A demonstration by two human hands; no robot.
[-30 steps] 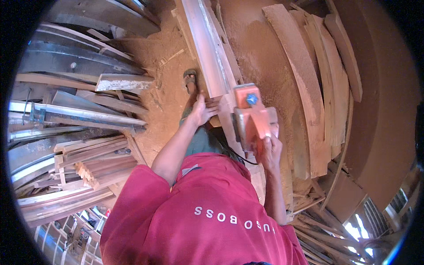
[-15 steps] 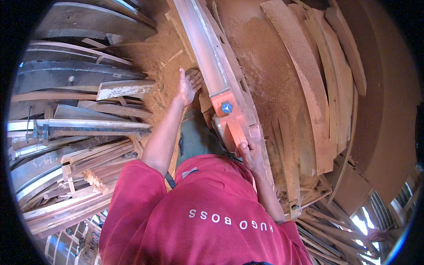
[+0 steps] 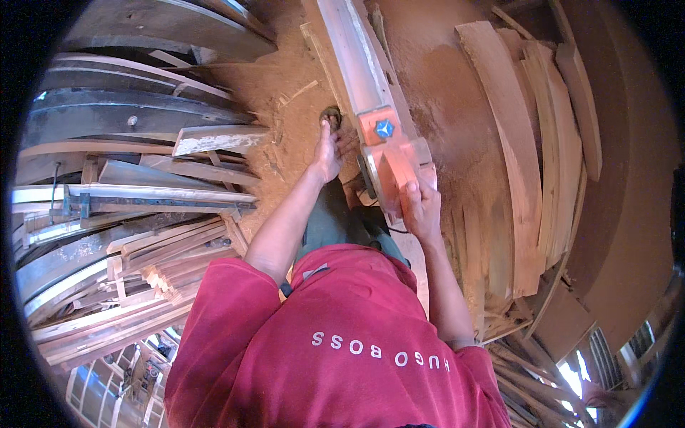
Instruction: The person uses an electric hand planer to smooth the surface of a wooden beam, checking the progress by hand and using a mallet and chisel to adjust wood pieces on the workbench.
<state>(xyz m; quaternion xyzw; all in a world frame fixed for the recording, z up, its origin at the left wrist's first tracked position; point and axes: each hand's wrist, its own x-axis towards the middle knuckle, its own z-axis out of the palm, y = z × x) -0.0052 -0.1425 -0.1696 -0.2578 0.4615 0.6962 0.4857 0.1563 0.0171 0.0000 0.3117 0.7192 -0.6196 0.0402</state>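
An orange electric hand planer [image 3: 391, 167] with a blue star-shaped knob [image 3: 384, 128] rests on a long, pale wooden plank [image 3: 351, 57] that runs away from my body. Wrapped round the planer's rear handle is my right hand [image 3: 422, 210], its thumb on top. To the left of the plank, my left hand [image 3: 330, 153] hovers with fingers stretched and holds nothing; its fingers are slightly blurred and come near the planer's front. A dark cord leaves the back of the tool near my waist.
Curved wooden boards [image 3: 503, 157] lie close on the right, dusted with sawdust. On the left, stacked timber [image 3: 135, 278] and dark planks [image 3: 143, 114] reach toward me. Sawdust [image 3: 285, 64] covers the ground, and my foot [image 3: 330, 114] shows beyond my left hand.
The planer has slid forward along the plank, away from my body, with my right hand on its handle. My left hand has shifted right and slightly nearer to me, still open.
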